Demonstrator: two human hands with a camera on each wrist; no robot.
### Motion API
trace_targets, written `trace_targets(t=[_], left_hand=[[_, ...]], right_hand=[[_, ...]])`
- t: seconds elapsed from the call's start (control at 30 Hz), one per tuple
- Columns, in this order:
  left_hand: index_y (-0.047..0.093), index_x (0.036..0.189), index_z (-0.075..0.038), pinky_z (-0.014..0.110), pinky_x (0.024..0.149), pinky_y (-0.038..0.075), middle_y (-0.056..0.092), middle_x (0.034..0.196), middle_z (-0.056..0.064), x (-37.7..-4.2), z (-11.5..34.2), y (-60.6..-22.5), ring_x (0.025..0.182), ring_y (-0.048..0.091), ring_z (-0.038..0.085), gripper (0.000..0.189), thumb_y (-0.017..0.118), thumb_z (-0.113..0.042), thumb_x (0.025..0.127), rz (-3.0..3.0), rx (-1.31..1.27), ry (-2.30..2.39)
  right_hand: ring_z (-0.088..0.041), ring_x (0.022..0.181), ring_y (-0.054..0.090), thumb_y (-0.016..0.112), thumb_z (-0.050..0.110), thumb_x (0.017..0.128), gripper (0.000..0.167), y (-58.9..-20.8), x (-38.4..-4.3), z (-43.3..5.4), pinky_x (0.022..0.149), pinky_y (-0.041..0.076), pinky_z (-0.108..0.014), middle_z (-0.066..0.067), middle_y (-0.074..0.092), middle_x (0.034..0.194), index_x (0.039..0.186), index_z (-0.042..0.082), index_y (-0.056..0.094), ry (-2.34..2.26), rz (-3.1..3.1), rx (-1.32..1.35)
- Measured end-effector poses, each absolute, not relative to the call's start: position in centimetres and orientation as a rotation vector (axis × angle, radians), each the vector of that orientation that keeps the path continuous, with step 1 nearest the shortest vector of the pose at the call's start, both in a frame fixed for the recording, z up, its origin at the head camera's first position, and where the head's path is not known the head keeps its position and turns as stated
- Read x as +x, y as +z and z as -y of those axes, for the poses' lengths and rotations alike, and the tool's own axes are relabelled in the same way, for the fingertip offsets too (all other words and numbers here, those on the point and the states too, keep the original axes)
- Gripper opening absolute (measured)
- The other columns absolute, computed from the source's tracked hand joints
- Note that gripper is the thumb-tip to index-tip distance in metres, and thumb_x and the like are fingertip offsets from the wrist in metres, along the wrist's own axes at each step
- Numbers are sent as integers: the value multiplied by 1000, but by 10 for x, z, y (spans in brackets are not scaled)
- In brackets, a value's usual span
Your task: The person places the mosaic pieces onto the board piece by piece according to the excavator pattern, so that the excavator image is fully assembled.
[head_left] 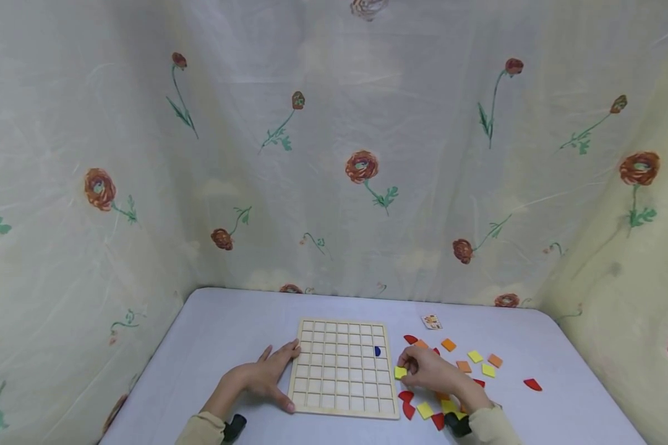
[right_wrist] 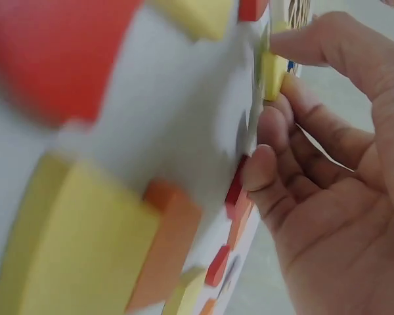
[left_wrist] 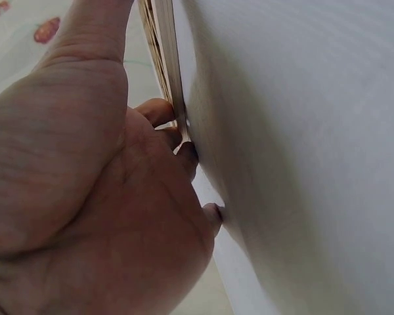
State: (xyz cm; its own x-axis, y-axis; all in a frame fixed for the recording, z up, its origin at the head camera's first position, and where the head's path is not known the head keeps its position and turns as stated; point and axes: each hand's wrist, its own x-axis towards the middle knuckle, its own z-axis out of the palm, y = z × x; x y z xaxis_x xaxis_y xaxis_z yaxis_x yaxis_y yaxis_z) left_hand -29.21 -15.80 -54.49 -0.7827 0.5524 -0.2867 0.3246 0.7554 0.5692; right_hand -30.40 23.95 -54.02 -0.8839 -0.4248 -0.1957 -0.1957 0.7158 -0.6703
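Board [head_left: 342,374], pale wooden grid; left hand [head_left: 263,376], fingers spread, touching edge; right hand [head_left: 433,370] pinching flat yellow square [head_left: 400,372]

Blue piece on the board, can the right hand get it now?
Probably: the right hand is beside the board and nothing seems to block the blue piece, though that hand pinches a yellow tile.

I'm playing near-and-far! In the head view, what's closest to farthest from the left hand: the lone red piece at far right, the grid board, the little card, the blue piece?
From the left hand:
1. Grid board: at its fingers, touching.
2. Blue piece: on the board's right side.
3. Little card: past the board, far right.
4. Lone red piece: farthest right.
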Motion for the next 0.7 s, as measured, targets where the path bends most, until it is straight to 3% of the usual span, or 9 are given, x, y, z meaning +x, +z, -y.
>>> trace_targets(t=[0.37, 0.7], left_hand=[[22, 152, -9, 58, 121, -1, 8, 163, 13, -293, 157, -544, 150, 9, 31, 121, 85, -55, 60, -2513, 659, 685], [23, 152, -12, 57, 121, -3, 8, 163, 11, -295, 158, -547, 151, 8, 29, 120, 84, -57, 59, -2509, 638, 678]], right_hand=[[-11, 74, 52, 78, 16, 78, 19, -539, -320, -216, 62, 46, -19, 3, 60, 83, 92, 14, 66, -864, -2736, -665], [-14, 77, 52, 78, 13, 80, 15, -534, -320, -210, 64, 46, -19, 2, 63, 87, 92, 14, 71, -916, -2701, -680]])
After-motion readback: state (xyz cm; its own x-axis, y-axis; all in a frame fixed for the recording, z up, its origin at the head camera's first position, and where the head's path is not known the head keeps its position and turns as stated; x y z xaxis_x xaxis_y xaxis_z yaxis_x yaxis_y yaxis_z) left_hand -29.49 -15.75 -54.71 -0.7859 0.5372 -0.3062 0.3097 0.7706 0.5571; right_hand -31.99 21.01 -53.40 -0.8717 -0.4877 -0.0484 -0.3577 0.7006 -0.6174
